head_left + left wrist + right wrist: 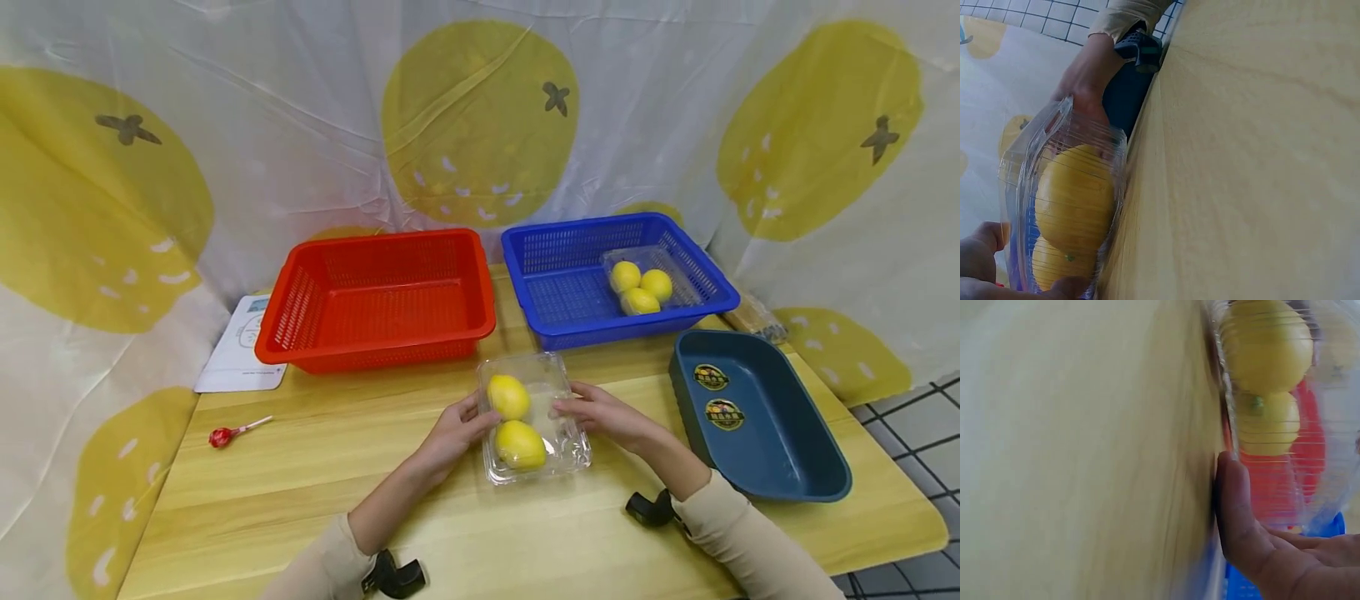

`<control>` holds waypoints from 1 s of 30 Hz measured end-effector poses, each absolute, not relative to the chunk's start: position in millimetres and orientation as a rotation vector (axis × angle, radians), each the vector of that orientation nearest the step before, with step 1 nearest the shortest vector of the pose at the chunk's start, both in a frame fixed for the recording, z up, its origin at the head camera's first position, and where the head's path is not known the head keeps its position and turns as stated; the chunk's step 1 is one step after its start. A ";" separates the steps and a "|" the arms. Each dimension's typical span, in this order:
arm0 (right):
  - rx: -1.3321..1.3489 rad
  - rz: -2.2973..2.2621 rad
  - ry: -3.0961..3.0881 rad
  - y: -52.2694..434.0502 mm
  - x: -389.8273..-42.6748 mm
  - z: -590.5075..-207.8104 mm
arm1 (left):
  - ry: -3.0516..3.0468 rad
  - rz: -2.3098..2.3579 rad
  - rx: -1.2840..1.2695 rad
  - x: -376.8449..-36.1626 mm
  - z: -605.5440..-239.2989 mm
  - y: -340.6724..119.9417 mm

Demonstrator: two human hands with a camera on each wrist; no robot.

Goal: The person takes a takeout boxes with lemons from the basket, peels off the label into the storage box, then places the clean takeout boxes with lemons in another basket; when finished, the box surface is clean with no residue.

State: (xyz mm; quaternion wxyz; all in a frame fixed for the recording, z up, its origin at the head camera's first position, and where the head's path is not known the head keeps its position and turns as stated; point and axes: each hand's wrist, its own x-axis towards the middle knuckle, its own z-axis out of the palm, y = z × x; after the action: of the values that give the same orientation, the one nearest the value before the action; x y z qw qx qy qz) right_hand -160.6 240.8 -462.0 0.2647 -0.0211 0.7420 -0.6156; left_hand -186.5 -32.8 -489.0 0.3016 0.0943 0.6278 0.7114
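A clear plastic clamshell box (552, 421) with two yellow lemons (521, 445) inside is held between both hands, close over the table's middle. My left hand (452, 429) grips its left side, thumb on the top. On the opposite side, my right hand (606, 414) holds the edge, fingers at the far right corner area and thumb over the top. The lemons (1075, 197) show through the ribbed wall in the left wrist view. From the right wrist, one finger (1235, 494) lies along the box's lower edge.
Behind the hands stand a red basket (375, 348) and a blue basket (555, 312); the blue one holds another clear box with three lemons (641, 287). At right sits a dark teal tray (780, 433). A red lollipop (222, 437) and a white sheet (243, 358) lie left.
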 end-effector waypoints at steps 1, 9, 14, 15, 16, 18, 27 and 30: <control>-0.077 -1.680 1.996 240.0 -160.6 -464.0 | 1.666 1.887 0.255 -185.5 -489.5 -33.1; -0.079 -1.698 2.064 237.5 -158.6 -466.5 | 1.671 1.896 0.271 -182.1 -489.6 -28.7; -0.044 -1.686 2.097 236.3 -157.0 -467.8 | 1.711 1.908 0.256 -183.9 -488.4 -24.9; -0.038 -1.685 2.104 235.6 -156.7 -468.2 | 1.725 1.910 0.251 -184.7 -488.5 -24.8; -0.042 -1.682 2.111 235.2 -156.3 -468.7 | 1.745 1.910 0.248 -185.5 -488.4 -25.2; -0.034 -1.676 2.128 234.4 -155.4 -469.2 | 1.784 1.906 0.247 -187.1 -487.5 -26.9; -0.044 -1.672 2.150 233.3 -154.6 -470.5 | 2.072 1.846 0.420 -187.4 -454.3 -31.0; -0.036 -1.667 2.141 232.4 -155.7 -471.0 | 2.178 1.781 0.513 -188.8 -439.9 -24.3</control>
State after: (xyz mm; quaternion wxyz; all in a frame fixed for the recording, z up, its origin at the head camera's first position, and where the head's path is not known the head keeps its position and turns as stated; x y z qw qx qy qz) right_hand -155.7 232.4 -471.0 0.2125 -0.0131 0.7710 -0.6002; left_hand -188.8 -24.3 -439.9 0.1404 0.1777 0.7541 0.6164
